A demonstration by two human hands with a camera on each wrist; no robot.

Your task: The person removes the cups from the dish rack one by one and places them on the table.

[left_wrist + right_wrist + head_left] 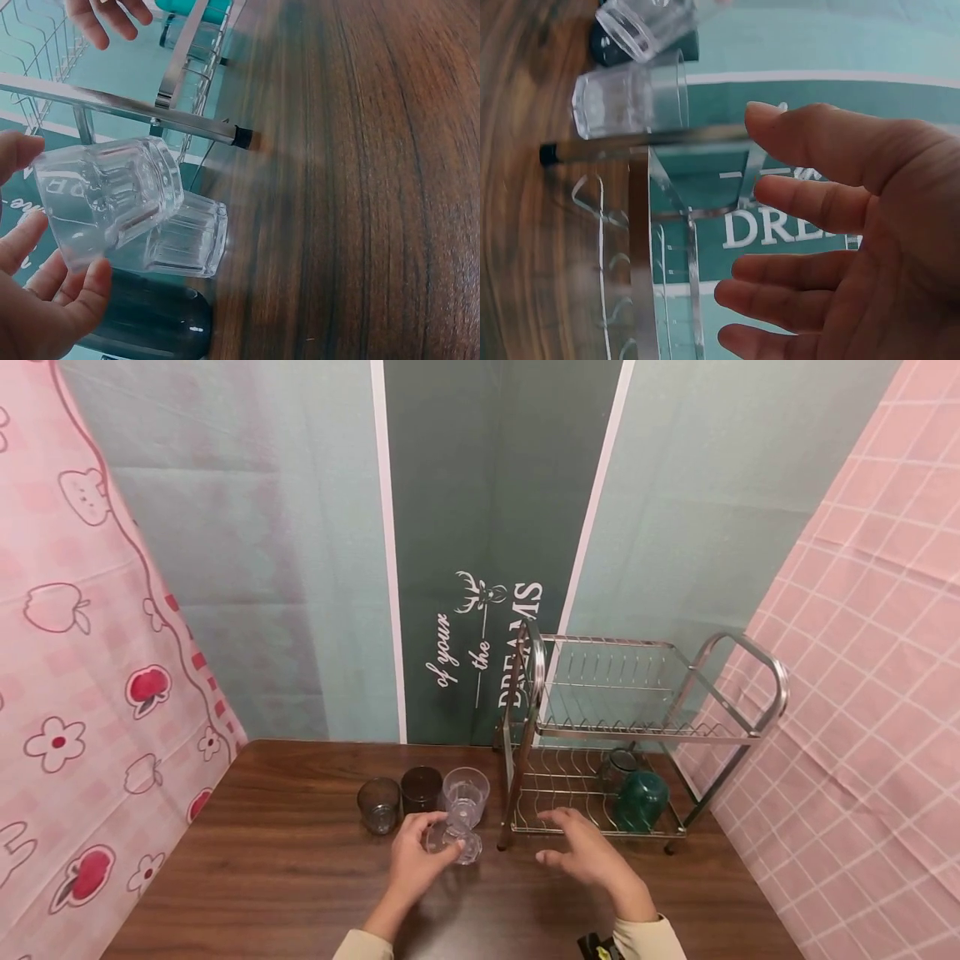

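My left hand [416,860] grips a clear glass [112,199] near its rim, thumb on one side and fingers on the other. The glass is tilted and off the table, its thick base towards the rack. Just behind it a second clear glass [468,785] stands on the table. Beside that are a dark brown glass [422,787] and a smoky grey glass [378,806]. My right hand [588,856] hovers before the rack's lower tier, fingers spread and holding nothing; the right wrist view shows the same bare palm [885,262].
A two-tier metal dish rack [645,737] stands at the table's right back. A teal glass [642,802] and a grey-tinted glass [618,770] sit on its lower tier. A small black item [597,946] lies by the right sleeve. Cloth hangs behind the wooden table [285,860].
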